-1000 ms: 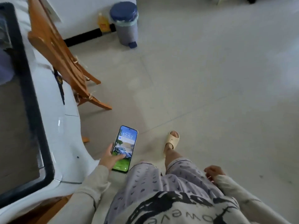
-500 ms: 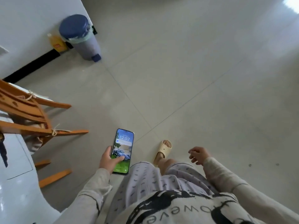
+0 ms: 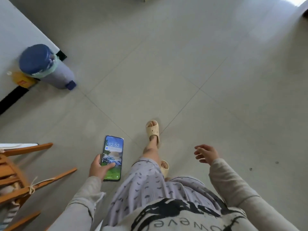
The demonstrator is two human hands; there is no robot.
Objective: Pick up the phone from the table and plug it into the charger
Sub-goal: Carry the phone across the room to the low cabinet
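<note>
Gripping the phone (image 3: 113, 158) upright, screen up — left hand (image 3: 100, 168); right hand (image 3: 205, 154) open, empty.

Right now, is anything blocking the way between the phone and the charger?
The left hand holds the phone over bare floor. No charger shows in view, so the way there cannot be judged; nothing visible stands ahead.

Left hand (image 3: 100, 168): closed around the lower part of the phone (image 3: 113, 157), thumb laid across the lit screen, fingers behind the left edge. Left forearm, in a grey sleeve, extends from the body up to the phone. Right hand (image 3: 205, 154): well to the right of the phone, empty, fingers loosely spread and curled. Right forearm sleeved, angled outward from the torso.
</note>
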